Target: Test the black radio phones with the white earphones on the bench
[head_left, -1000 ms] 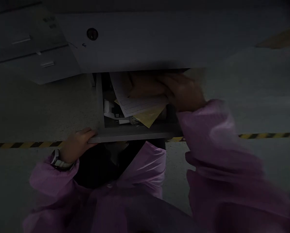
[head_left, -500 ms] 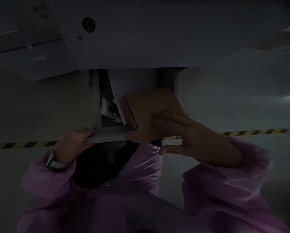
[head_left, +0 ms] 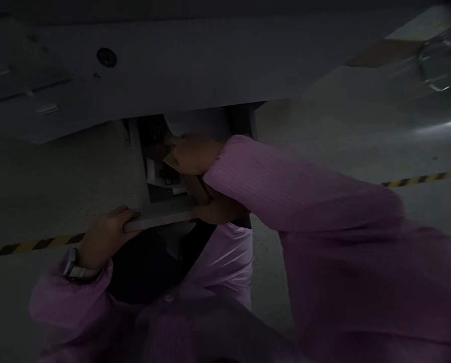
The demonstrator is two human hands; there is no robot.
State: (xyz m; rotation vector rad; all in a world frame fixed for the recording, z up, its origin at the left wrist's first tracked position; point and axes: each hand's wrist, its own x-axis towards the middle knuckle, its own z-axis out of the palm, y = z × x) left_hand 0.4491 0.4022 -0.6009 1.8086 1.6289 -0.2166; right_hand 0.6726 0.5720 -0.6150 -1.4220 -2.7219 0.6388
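My left hand (head_left: 106, 234) is closed around the left end of the front edge of a pulled-out drawer (head_left: 163, 216). Inside the drawer, my right hand (head_left: 197, 155) is over the printed papers (head_left: 198, 122), its fingers smeared and partly hidden. I cannot tell whether it grips them. A brown cardboard box (head_left: 221, 207) lies under my right forearm, mostly covered by the sleeve and overlapping the drawer's front edge. Left of my right hand are a small yellow piece (head_left: 171, 162) and white and black small items (head_left: 157, 174) on the drawer bottom.
A grey cabinet front (head_left: 210, 65) with a round lock (head_left: 107, 57) stands above the drawer. More cabinet drawers (head_left: 17, 113) are at the left. Yellow-black tape (head_left: 40, 244) crosses the floor. A shiny metal round object (head_left: 440, 65) is at the upper right.
My right hand has moved from above the cardboard box leftward and deeper into the drawer, onto the papers. My left hand stays on the drawer front. The view has shifted slightly.
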